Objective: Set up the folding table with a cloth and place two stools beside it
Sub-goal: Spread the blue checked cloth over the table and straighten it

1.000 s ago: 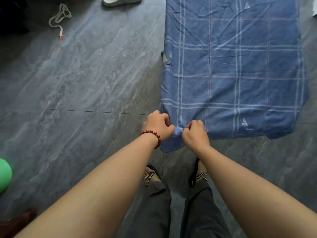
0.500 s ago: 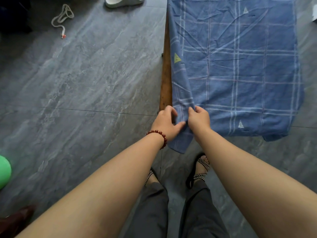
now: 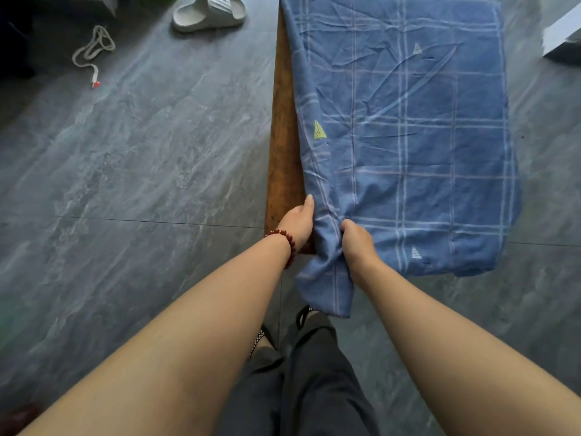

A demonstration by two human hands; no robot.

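Observation:
A blue checked cloth lies over the brown folding table, whose left strip of wood shows bare. My right hand is clenched on the cloth's near left corner, which hangs bunched below the table's front edge. My left hand, with a red bead bracelet on the wrist, rests against the table's near left corner beside the bunched cloth, fingers extended along the cloth's edge. No stools are in view.
A grey slipper and a white cord lie on the grey tiled floor at the far left. A white object sits at the right edge. My legs and sandalled feet stand just in front of the table.
The cloth has been pulled to the right, baring a wider strip of the table's left side. My left hand has let go of the cloth and flattened against the corner; the right keeps its grip.

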